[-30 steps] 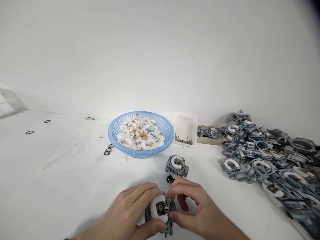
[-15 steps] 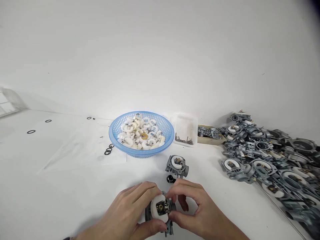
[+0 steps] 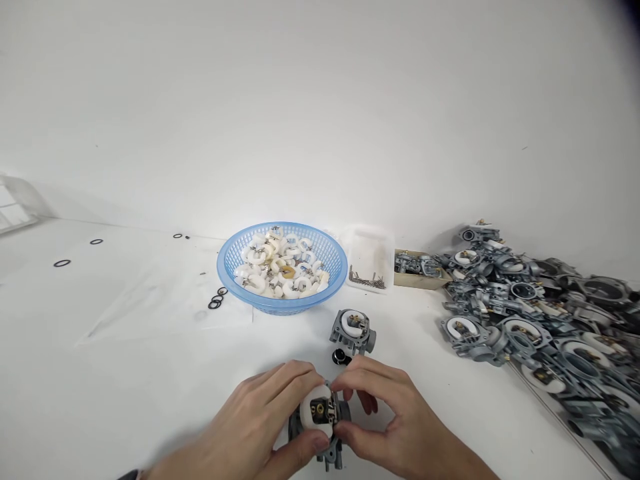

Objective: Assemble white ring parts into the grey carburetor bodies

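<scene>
Both my hands hold one grey metal carburetor body [image 3: 320, 427] low at the table's near edge, with a white float seated in its open top. My left hand [image 3: 255, 427] wraps its left side, thumb under the float. From the right, my right hand [image 3: 390, 420] pinches at the float's edge with thumb and forefinger. Just beyond my fingers stands a second carburetor body [image 3: 353, 331] with a small black part [image 3: 341, 357] beside it.
A blue basket [image 3: 229, 270] of white floats sits at mid-table. Right of it are a clear tray of small pins [image 3: 370, 265] and a cardboard box [image 3: 419, 270]. A large heap of carburetor bodies [image 3: 540, 313] fills the right side. Black O-rings [image 3: 216, 300] lie at left.
The hands and the held carburetor have shifted very slightly; the grip is the same. Nothing else on the table has moved.
</scene>
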`<state>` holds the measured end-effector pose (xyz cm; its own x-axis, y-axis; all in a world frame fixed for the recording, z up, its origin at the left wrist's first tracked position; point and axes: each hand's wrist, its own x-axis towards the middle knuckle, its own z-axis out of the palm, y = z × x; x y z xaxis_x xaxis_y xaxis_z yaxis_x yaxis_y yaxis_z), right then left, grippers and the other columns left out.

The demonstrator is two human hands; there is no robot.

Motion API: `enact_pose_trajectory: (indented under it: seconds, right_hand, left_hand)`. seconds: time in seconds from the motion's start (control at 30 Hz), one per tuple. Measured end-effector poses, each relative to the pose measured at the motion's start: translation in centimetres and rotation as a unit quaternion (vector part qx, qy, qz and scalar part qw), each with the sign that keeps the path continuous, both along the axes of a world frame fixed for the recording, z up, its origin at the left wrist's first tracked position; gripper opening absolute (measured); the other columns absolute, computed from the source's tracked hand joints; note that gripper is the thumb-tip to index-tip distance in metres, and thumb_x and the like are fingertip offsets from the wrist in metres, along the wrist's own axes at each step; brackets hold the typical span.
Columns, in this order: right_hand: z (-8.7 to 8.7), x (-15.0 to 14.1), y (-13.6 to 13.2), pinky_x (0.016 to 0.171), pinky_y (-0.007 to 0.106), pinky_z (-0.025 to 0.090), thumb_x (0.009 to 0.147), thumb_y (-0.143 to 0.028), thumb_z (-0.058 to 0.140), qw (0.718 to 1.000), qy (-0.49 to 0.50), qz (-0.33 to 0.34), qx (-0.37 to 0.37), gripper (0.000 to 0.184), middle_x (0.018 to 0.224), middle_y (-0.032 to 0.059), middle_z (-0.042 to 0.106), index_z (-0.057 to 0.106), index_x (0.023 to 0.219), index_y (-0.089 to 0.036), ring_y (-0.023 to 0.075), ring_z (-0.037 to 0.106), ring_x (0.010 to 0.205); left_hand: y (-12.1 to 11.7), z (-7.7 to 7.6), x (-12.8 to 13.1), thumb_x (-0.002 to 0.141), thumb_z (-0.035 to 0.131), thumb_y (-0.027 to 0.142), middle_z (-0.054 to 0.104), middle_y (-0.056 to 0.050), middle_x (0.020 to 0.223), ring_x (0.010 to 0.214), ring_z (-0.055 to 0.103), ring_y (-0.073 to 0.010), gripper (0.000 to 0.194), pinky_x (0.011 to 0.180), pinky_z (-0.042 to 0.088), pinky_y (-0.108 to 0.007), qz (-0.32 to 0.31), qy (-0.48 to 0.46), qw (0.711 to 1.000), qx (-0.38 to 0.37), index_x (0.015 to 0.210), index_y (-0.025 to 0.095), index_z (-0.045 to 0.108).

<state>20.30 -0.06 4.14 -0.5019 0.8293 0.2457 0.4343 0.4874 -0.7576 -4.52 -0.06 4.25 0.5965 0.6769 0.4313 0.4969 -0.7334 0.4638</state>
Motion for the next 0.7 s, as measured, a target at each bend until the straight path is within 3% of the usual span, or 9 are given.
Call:
enact_pose_trajectory:
  seconds: [0.33,0.5,0.7]
  right_hand:
    - [0.05,-0.20,-0.17,0.061,0.025,0.048,0.084,-0.018,0.075,1.000,0.001,0.001,0.017,0.017,0.086,0.0032,0.063,0.074,0.100,-0.021,0.0150,0.055,0.069]
    - [0.01,-0.38,-0.10,0.060,0.026,0.047,0.083,-0.015,0.074,0.997,-0.011,0.008,0.079,0.018,0.084,0.0042,0.064,0.073,0.100,-0.018,0.0161,0.057,0.070]
    - [0.24,-0.85,-0.27,0.070,0.031,0.054,0.081,-0.011,0.070,0.986,-0.040,0.000,0.160,0.017,0.084,0.0056,0.068,0.070,0.097,-0.017,0.0202,0.066,0.076]
  left_hand:
    - [-0.07,-0.20,-0.22,0.106,0.051,0.049,0.072,-0.005,0.116,0.101,0.073,-0.0190,0.033,0.089,0.063,-0.025,-0.006,0.010,1.000,-0.002,0.126,0.025,0.062]
    - [-0.03,-0.17,-0.21,0.108,0.043,0.053,0.072,-0.007,0.116,0.099,0.074,-0.0191,0.039,0.086,0.064,-0.026,-0.010,0.019,1.000,0.011,0.127,0.023,0.061]
    - [0.04,-0.29,-0.32,0.107,0.043,0.054,0.072,-0.007,0.110,0.100,0.073,-0.0199,0.040,0.088,0.063,-0.027,-0.019,0.021,1.000,0.009,0.123,0.022,0.061]
